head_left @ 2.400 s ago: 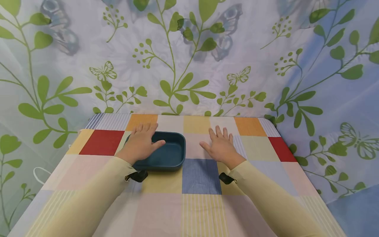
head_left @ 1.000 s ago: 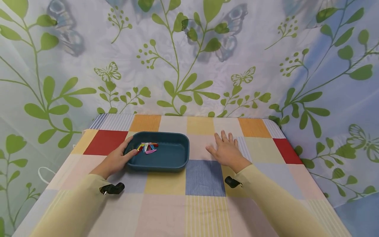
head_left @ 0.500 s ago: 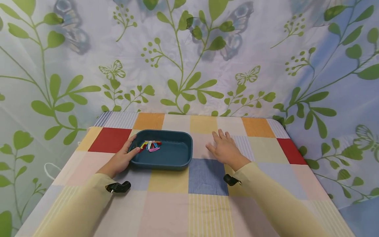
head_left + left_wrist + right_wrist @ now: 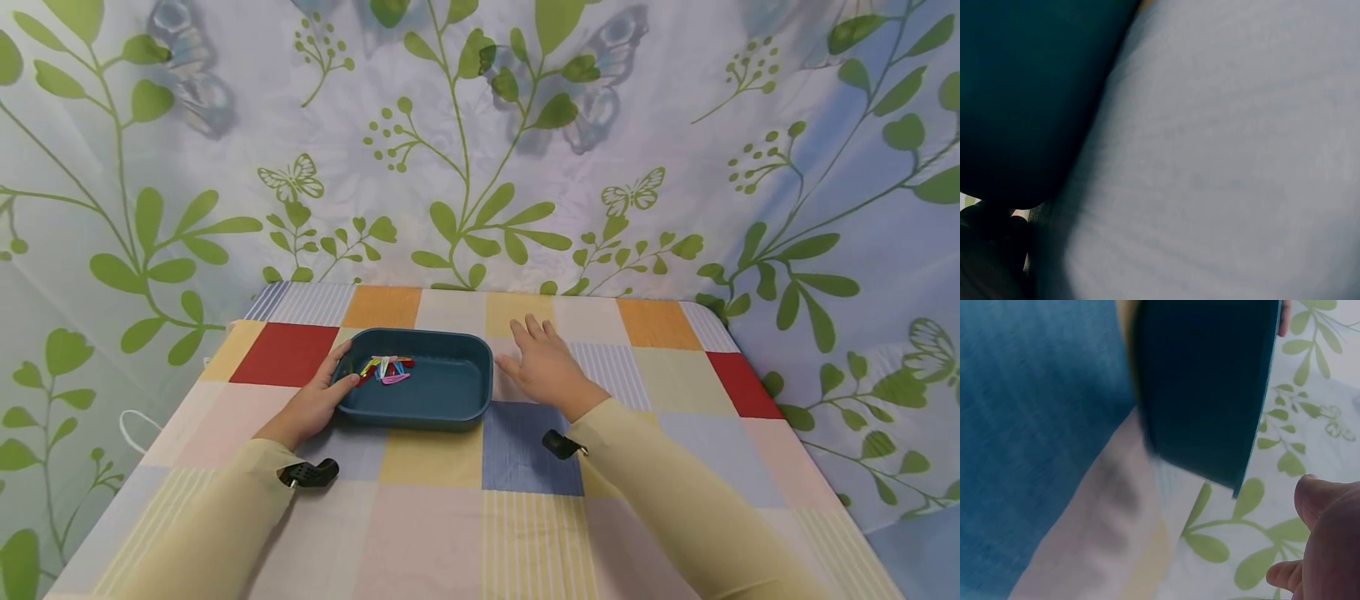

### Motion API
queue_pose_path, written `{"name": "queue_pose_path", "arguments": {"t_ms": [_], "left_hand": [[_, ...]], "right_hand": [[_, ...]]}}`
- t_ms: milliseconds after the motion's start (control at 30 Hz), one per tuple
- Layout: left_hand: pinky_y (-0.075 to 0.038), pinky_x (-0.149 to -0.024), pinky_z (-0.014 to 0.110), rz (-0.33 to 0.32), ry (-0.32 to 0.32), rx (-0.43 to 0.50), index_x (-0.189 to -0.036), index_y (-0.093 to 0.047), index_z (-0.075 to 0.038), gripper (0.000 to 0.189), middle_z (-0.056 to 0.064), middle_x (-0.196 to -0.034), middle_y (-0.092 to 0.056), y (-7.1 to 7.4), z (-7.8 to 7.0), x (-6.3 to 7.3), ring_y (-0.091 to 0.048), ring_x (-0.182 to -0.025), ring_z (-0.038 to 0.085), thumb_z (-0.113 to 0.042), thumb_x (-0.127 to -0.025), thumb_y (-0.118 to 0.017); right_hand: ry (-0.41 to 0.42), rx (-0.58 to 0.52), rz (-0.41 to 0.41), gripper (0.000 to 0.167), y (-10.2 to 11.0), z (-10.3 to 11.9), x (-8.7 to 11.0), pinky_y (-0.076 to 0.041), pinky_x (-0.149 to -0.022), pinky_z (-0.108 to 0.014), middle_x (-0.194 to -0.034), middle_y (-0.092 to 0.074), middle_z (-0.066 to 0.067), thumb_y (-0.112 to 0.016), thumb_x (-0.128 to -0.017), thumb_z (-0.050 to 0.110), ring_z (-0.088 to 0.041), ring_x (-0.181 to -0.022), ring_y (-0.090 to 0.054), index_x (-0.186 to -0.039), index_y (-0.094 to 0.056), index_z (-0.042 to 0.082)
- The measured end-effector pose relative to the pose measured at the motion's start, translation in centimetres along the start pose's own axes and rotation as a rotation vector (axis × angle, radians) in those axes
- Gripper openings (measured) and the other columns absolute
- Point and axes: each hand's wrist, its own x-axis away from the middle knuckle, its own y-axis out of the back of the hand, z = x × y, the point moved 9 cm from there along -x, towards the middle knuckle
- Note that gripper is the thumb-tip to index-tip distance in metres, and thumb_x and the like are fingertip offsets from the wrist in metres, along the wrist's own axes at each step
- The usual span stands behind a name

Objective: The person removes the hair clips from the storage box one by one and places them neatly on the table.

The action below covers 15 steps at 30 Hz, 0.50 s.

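A dark teal rectangular tray (image 4: pixel 438 392) stands on the tabletop in the head view. Several small coloured snap hair clips (image 4: pixel 390 367), yellow, red, blue, white and pink, lie heaped in its left part. At the tray's left end my left hand (image 4: pixel 309 400) grips the wall, thumb over the rim and fingers along the outside. My right hand (image 4: pixel 543 363) hovers just off the right end, fingers spread and holding nothing. In the right wrist view, its thumb and a finger show beside the tray's dark side (image 4: pixel 1210 387). The left wrist view has mostly tray wall (image 4: pixel 1029 81) and cloth.
A patchwork cloth (image 4: pixel 435 533) covers the table. Behind it hangs a curtain (image 4: pixel 337 250) printed with green leaves and butterflies. A white cable (image 4: pixel 133 433) loops at the table's left edge. Both wrists wear small black devices (image 4: pixel 309 473).
My left hand has gone from over the tray to its left end, and the hair clips now show inside. My right hand has moved left, closer to the tray's right end.
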Motion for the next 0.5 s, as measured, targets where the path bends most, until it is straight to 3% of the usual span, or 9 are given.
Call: {"name": "queue_pose_path", "arguments": {"t_ms": [300,500], "left_hand": [[-0.017,-0.12,0.081,0.012,0.025,0.024,-0.169,0.001,-0.041,0.076,0.015,-0.178,0.002,-0.2,-0.1,0.2,-0.001,-0.161,0.05,-0.041,-0.111,-0.048],[-0.016,-0.12,0.082,0.008,0.037,0.021,-0.169,0.002,-0.042,0.076,0.015,-0.178,0.002,-0.2,0.0,0.1,0.0,-0.161,0.05,-0.042,-0.111,-0.048]], "right_hand": [[0.019,-0.005,0.009,0.08,0.2,2.5,-1.0,-0.007,-0.135,-0.053,-0.175,-0.013,-0.024,-0.047,-0.11,0.053,-0.042,-0.164,-0.009,-0.168,-0.021,0.004],[0.037,0.011,0.013,0.078,0.3,4.6,-1.7,-0.015,-0.133,-0.059,-0.176,-0.012,-0.022,-0.046,-0.11,0.054,-0.046,-0.163,-0.009,-0.168,-0.022,0.009]]}}
